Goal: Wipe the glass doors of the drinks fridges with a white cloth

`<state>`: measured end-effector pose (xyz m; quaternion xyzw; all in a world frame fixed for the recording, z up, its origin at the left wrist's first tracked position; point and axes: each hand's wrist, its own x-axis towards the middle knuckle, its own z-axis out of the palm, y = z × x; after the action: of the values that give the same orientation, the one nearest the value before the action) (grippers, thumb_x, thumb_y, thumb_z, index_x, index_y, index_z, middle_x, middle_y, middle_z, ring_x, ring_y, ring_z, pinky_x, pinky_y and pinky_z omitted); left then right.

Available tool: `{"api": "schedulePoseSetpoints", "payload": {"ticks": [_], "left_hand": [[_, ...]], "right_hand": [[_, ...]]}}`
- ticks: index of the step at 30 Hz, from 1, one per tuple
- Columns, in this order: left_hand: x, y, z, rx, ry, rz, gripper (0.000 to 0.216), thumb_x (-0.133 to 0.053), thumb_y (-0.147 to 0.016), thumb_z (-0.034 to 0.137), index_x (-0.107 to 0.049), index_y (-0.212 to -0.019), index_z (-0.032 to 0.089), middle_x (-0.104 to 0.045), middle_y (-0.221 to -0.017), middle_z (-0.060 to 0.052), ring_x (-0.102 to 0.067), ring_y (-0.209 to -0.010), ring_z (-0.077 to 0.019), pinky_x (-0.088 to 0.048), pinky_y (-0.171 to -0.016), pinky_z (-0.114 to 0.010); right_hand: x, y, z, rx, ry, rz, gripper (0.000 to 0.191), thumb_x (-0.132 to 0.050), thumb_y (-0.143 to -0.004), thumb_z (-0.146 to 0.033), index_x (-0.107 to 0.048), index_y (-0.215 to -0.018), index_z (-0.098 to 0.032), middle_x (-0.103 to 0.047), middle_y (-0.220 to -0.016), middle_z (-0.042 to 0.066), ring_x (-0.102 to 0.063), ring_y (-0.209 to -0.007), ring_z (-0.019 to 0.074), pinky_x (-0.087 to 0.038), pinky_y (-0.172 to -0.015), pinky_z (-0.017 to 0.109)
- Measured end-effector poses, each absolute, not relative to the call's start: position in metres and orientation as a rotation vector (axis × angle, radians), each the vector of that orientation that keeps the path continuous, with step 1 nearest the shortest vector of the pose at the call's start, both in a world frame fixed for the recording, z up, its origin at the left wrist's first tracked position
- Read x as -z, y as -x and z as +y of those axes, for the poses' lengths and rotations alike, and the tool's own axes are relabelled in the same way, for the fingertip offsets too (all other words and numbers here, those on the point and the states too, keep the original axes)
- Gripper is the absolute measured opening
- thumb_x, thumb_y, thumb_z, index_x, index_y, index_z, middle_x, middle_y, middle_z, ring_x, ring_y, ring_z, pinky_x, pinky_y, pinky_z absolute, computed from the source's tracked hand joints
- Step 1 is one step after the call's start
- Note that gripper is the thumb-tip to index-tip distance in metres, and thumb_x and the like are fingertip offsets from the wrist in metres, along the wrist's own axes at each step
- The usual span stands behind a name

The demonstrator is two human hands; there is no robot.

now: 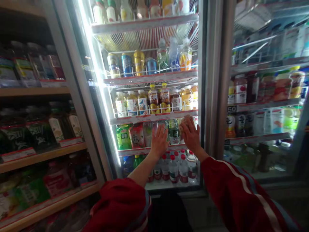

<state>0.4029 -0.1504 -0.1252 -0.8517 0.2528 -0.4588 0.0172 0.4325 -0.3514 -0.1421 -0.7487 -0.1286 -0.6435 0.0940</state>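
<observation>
My left hand [159, 140] is raised in front of the lit drinks fridge, its fingers stretched and apart, flat to the glass door [203, 80]. Nothing shows in it. To its right, my right hand [192, 132] presses a crumpled, brownish cloth [184, 125] against the same glass, near the door's right edge. The cloth sticks out past the fingers on the left; the rest is hidden under the palm. Behind the glass, at hand height, stand a clear bottle with a green label [173, 131] and red pouches [136, 136].
Bottles with red caps [173, 169] fill the fridge's bottom shelf. Tea bottles [153, 99] and cans [139, 62] stand on the shelves above. At left, wooden-edged shelves [43, 156] hold dark drink bottles. Another glass-fronted fridge [263, 139] stands at right, past a metal post [219, 80].
</observation>
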Motion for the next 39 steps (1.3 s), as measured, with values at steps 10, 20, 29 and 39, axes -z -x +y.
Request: {"api": "schedulePoseSetpoints", "payload": {"ticks": [10,20,29,39], "left_hand": [[0.142,-0.400,-0.164,1.383,2.641,0.830,0.062,-0.055,-0.080,0.029,-0.036,-0.137,0.017,-0.027,-0.150,-0.014,-0.015,-0.141,-0.0261,-0.018,-0.112,-0.054],[0.156,-0.394,-0.141,1.311,2.690,0.734,0.064,-0.056,-0.080,0.028,-0.033,-0.139,0.015,-0.026,-0.150,-0.015,-0.017,-0.141,-0.0263,-0.018,-0.112,-0.054],[0.177,-0.391,-0.140,1.258,2.638,0.750,0.063,-0.055,-0.082,0.034,-0.035,-0.139,0.015,-0.029,-0.149,-0.016,-0.018,-0.141,-0.0271,-0.020,-0.111,-0.054],[0.188,-0.388,-0.117,1.228,2.650,0.704,0.063,-0.054,-0.083,0.032,-0.033,-0.140,0.016,-0.028,-0.150,-0.015,-0.018,-0.141,-0.0274,-0.017,-0.112,-0.054]], "right_hand": [[0.165,-0.425,-0.356,1.956,2.210,-0.337,0.038,-0.041,-0.091,-0.023,-0.051,-0.127,-0.016,-0.040,-0.143,0.017,-0.023,-0.139,0.0268,-0.033,-0.104,0.051],[0.196,-0.420,-0.374,1.864,2.208,-0.318,0.042,-0.045,-0.090,-0.024,-0.047,-0.131,-0.020,-0.031,-0.148,0.014,-0.025,-0.139,0.0284,-0.032,-0.105,0.054],[0.222,-0.415,-0.322,1.794,2.244,-0.570,0.040,-0.046,-0.088,-0.018,-0.051,-0.127,-0.019,-0.034,-0.147,0.013,-0.019,-0.141,0.0273,-0.033,-0.106,0.051],[0.219,-0.418,-0.339,1.840,2.143,-0.406,0.049,-0.043,-0.090,-0.020,-0.037,-0.139,-0.023,-0.023,-0.152,0.011,-0.021,-0.140,0.0276,-0.033,-0.106,0.052]]}}
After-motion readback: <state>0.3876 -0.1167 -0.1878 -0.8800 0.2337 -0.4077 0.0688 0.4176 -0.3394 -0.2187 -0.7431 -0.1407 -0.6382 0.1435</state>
